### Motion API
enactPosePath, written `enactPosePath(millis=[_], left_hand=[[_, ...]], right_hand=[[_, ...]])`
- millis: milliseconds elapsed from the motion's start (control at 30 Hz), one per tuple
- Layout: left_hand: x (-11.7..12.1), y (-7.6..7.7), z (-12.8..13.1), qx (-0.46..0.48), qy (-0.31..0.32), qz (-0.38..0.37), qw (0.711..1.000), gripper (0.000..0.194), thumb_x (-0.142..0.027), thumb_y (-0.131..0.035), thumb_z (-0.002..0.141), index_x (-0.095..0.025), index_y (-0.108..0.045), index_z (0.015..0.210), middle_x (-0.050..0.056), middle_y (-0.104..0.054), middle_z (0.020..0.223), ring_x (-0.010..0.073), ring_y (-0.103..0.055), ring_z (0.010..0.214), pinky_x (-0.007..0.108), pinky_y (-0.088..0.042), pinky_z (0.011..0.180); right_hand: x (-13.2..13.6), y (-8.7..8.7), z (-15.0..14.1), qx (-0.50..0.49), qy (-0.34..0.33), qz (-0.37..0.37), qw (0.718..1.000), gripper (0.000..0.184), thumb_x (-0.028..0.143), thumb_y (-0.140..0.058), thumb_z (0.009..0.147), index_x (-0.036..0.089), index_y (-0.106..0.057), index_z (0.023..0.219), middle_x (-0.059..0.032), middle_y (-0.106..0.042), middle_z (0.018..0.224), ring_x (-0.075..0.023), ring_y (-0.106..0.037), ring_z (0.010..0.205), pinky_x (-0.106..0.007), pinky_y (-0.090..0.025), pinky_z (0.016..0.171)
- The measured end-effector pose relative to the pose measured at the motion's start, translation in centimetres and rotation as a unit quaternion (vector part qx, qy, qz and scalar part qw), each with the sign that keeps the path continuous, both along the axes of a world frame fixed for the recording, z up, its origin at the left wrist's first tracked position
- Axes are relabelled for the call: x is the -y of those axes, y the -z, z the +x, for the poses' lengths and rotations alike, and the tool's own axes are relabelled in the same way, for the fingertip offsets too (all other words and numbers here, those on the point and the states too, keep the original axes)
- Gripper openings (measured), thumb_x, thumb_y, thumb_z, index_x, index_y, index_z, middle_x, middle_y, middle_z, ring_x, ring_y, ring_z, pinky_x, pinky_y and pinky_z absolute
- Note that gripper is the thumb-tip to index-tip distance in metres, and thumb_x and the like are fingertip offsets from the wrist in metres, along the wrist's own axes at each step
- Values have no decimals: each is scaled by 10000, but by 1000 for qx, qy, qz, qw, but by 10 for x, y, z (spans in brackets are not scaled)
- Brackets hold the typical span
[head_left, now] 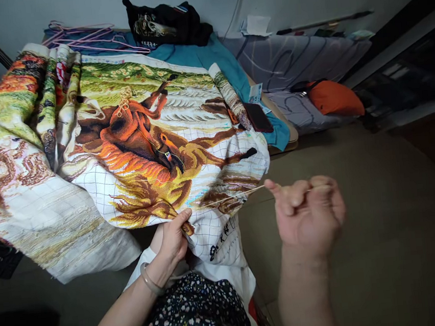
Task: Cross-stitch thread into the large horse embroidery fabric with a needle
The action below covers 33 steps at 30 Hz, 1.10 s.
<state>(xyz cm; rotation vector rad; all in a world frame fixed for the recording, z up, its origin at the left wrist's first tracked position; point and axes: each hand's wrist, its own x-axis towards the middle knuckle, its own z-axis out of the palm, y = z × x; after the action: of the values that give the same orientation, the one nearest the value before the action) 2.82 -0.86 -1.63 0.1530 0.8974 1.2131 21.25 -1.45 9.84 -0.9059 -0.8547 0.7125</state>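
Observation:
A large cross-stitch cloth (pixel 130 140) with orange-brown horses lies spread over a low table and hangs down to my lap. My left hand (pixel 174 236) pinches the cloth's lower edge, thumb on top, a bangle on the wrist. My right hand (pixel 309 210) is raised to the right of the cloth with fingers curled together, pulling a pale thread (pixel 232 197) taut from the stitched area. A needle is too small to make out.
Pink hangers (pixel 90 39) and a black bag (pixel 167 21) lie at the table's far end. A dark phone (pixel 258 117) rests on the teal cover by the cloth's right edge. An orange pouch (pixel 334 98) sits on grey bedding beyond. Bare floor lies to the right.

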Motion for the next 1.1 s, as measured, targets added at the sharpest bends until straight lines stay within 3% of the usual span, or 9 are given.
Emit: enactPosePath(millis=[67,133,233,367,533,767,967,1100], left_hand=[[0,1,0,-2,-1,-4,1000,302,-205,-802,578,-162,-703,860,57,-739,883,215,-664,918,352,-458,928],[0,1,0,2,-2,1,1000,310,-202,-799,583,-161,-701,874,59,-737,901,218,-661,941,355,-454,938],[0,1,0,1,6,10,1000,306,-203,-796,589,-158,-700,876,59,-736,884,222,-663,929,360,-459,924],[1,0,0,2,12,6,1000,309,-204,-796,588,-150,-699,876,53,-732,861,216,-665,890,351,-472,890],[0,0,-1,-3,8,5,1000,316,-200,-797,588,-133,-696,880,48,-729,825,195,-669,827,337,-473,869],[0,2,0,1,2,3,1000,310,-191,-804,574,-134,-698,860,52,-731,815,196,-672,812,343,-474,872],[0,0,0,14,7,-2,1000,306,-192,-805,569,-131,-699,850,53,-732,815,212,-674,866,343,-476,882],[0,-2,0,8,13,-2,1000,306,-190,-803,567,-130,-700,849,53,-733,818,204,-676,839,332,-482,864]], right_hand=[[3,15,-12,44,-25,-59,997,128,313,-582,874,217,-522,812,111,-467,470,-56,-367,352,-297,-546,629],[7,34,-27,88,-84,-149,981,116,312,-554,887,216,-517,834,108,-448,440,-64,-366,339,-209,-464,462],[14,60,-45,200,-184,-269,924,121,304,-536,882,193,-580,902,61,-524,521,-75,-438,396,-170,-364,383],[16,78,-58,352,-178,-275,877,207,265,-508,879,172,-675,958,5,-606,607,-97,-524,498,-185,-399,450],[13,79,-61,411,-156,-251,862,247,235,-502,871,167,-720,965,-44,-696,718,-134,-616,615,-198,-429,514],[10,73,-63,457,-141,-240,845,255,179,-499,850,181,-734,950,-47,-734,794,-146,-640,639,-216,-441,572],[11,68,-70,519,-106,-232,816,211,146,-502,836,181,-709,828,-15,-680,624,-124,-567,514,-221,-372,520],[8,69,-76,502,-111,-252,820,168,141,-473,848,182,-635,866,-8,-666,643,-128,-570,527,-216,-371,504]])
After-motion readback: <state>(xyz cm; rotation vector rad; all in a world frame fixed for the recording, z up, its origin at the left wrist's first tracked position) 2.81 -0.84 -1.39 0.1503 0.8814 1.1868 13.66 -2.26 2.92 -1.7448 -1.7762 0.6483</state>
